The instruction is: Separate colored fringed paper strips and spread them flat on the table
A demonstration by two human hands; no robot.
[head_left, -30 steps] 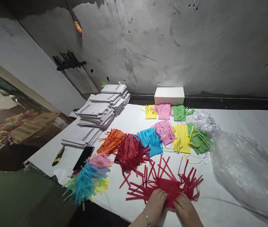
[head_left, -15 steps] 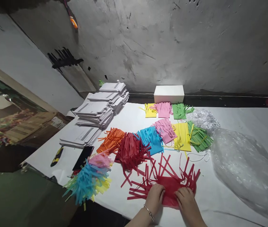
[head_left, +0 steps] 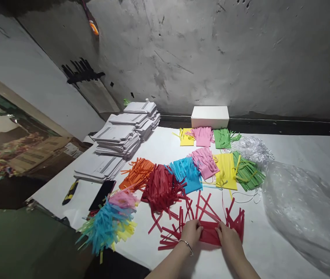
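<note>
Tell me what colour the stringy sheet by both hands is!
The stringy sheet is red, best seen in the head view.

This looks like a workshop: rough grey wall (head_left: 194,58), worktop (head_left: 295,149) with coloured fringed bundles (head_left: 162,184), utility knife (head_left: 71,192), stacked white packets (head_left: 115,133); cardboard box (head_left: 41,155) at left.

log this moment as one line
left hand: on red fringed papery sheet, left side; right hand: same sheet, right side; nearby: orange fringed papery bundle

Left hand (head_left: 192,233) and right hand (head_left: 229,237) side by side, slightly apart, fingers (head_left: 220,231) bent inward, forearms (head_left: 171,261) converging upward.
</note>
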